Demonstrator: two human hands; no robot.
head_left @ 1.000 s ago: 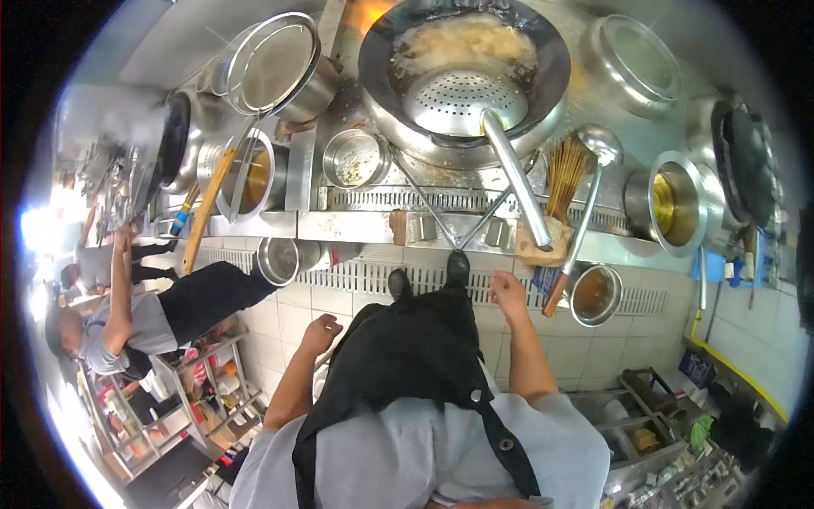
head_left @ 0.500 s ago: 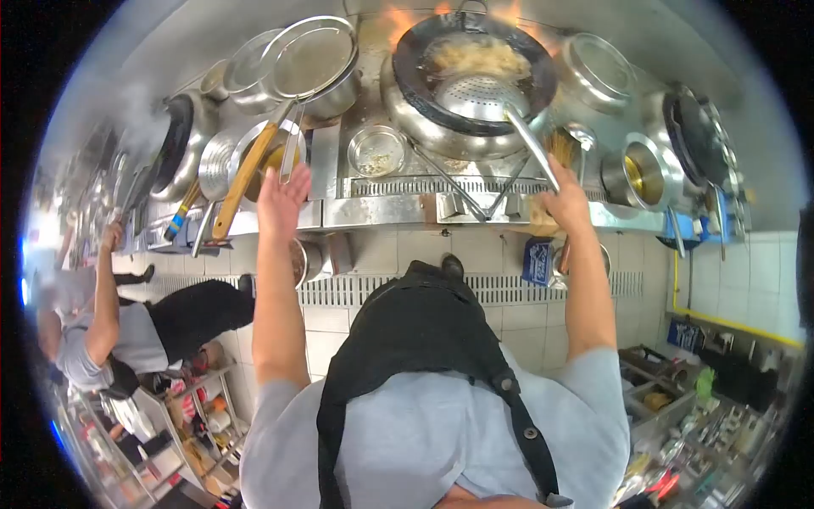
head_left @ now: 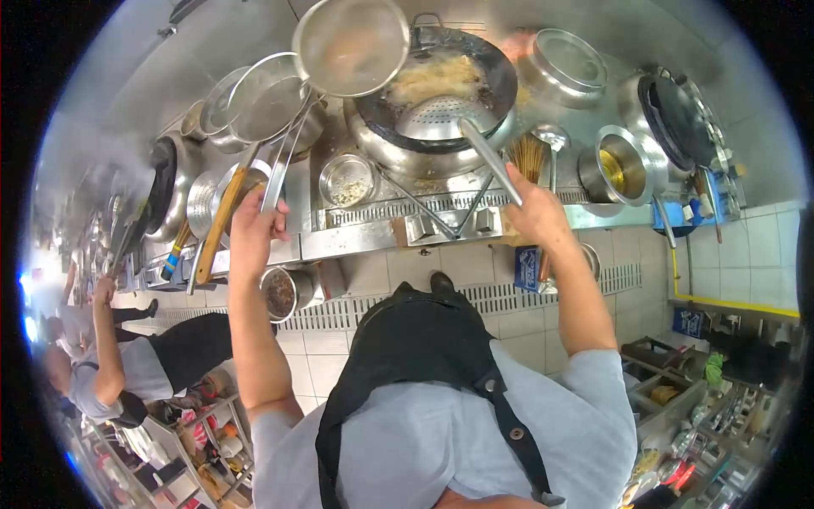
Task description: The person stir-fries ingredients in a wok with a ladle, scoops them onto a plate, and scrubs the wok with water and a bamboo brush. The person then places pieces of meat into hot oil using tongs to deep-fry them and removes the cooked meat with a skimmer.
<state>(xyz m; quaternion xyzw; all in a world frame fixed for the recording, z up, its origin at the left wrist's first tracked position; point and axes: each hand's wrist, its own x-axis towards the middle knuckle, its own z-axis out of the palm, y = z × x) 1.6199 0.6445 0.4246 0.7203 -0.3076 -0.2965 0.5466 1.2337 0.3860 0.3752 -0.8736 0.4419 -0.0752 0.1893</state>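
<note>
My left hand (head_left: 254, 231) is closed round the metal handle of a fine-mesh strainer (head_left: 352, 47), raised at the left edge of the wok (head_left: 502, 97). In my right hand (head_left: 540, 212) is the handle of a perforated skimmer (head_left: 445, 119). Its round bowl rests or hovers at the wok's near side; which of the two I cannot tell. Golden food (head_left: 437, 78) bubbles in oil behind the skimmer. Just left of my left hand, a wooden-handled strainer (head_left: 263, 97) lies over a metal pot.
A small metal bowl (head_left: 348, 181) with bits in it stands left of the wok. To the right are a bamboo brush (head_left: 527, 159), a ladle (head_left: 552, 138) and a pot (head_left: 640, 161) with yellow oil. Another person (head_left: 127, 369) works at the far left.
My left hand, open before, has closed on the strainer's handle and lifted it off the pots, up and right towards the wok. The right hand still grips the skimmer; the view has shifted.
</note>
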